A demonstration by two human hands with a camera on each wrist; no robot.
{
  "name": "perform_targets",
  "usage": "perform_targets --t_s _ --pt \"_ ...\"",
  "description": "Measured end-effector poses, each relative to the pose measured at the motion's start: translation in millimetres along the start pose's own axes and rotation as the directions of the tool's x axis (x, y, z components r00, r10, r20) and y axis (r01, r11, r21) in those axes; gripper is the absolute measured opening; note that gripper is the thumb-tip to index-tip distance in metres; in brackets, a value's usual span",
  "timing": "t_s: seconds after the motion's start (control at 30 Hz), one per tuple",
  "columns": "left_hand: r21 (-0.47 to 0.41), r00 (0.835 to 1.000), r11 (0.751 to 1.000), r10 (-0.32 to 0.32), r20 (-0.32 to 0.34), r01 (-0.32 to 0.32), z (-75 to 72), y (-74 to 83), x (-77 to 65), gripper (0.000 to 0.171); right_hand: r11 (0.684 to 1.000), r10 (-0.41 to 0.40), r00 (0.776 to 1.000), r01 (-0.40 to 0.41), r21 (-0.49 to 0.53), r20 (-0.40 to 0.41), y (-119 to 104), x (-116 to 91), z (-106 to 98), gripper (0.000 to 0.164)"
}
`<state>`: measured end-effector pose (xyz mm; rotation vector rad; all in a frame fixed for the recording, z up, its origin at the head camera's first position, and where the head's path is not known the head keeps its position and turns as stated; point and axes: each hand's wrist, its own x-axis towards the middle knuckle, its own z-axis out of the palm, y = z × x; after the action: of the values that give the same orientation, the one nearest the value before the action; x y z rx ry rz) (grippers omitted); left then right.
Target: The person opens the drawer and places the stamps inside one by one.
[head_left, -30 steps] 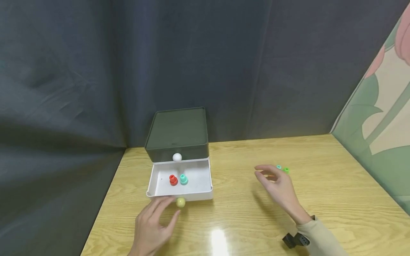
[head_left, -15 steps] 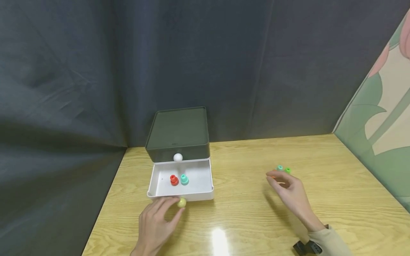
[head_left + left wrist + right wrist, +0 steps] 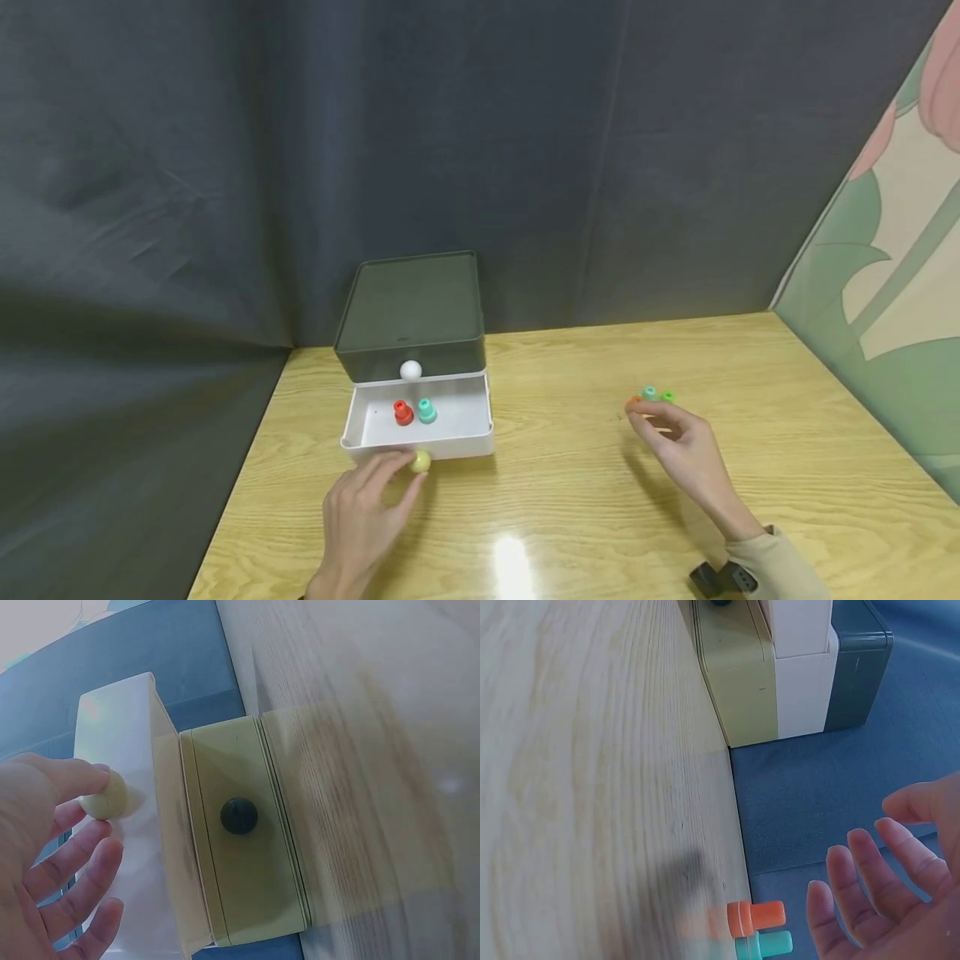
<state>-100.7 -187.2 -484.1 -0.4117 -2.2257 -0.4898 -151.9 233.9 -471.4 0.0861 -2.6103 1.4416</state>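
A white drawer [image 3: 465, 446] stands pulled out from under a dark green top unit [image 3: 412, 304]. Inside lie a red stepped peg [image 3: 403, 413] and a teal stepped peg [image 3: 427, 412]. My left hand [image 3: 360, 512] pinches the drawer's round yellow knob [image 3: 422, 462] between thumb and index finger; the left wrist view shows this knob [image 3: 106, 798] close up. Over the table at right, my right hand [image 3: 682, 446] is loosely bent and holds nothing. Just beyond its fingertips are an orange peg [image 3: 756, 918], another teal peg [image 3: 649, 392] and a green peg [image 3: 667, 397], partly covered in the head view.
Below the white drawer is an olive-yellow drawer [image 3: 232, 885] with a dark knob [image 3: 239, 816]. A white knob [image 3: 411, 370] sits on the top unit's front. Dark curtains [image 3: 450, 150] hang behind the wooden table [image 3: 555, 400], and a flower-patterned panel [image 3: 892, 308] borders its right side.
My left thumb and index finger have closed on the yellow knob, and the drawer has slid slightly inward with its pegs. My right hand has shifted a little right, toward the loose pegs.
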Motion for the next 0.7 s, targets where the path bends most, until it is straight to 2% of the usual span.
perform_targets --t_s 0.33,0.7 --pt "-0.034 0.999 0.999 -0.027 -0.026 0.026 10.3 -4.4 9.0 0.031 1.0 0.0 1.0 0.0 -0.022 -0.001 4.8 2.1 -4.4 0.033" --pt "-0.075 0.994 0.991 -0.109 -0.005 0.109 24.1 -10.9 14.7 0.03 0.998 0.052 0.998 -0.051 -0.044 0.042 6.1 1.9 -10.5 0.036"
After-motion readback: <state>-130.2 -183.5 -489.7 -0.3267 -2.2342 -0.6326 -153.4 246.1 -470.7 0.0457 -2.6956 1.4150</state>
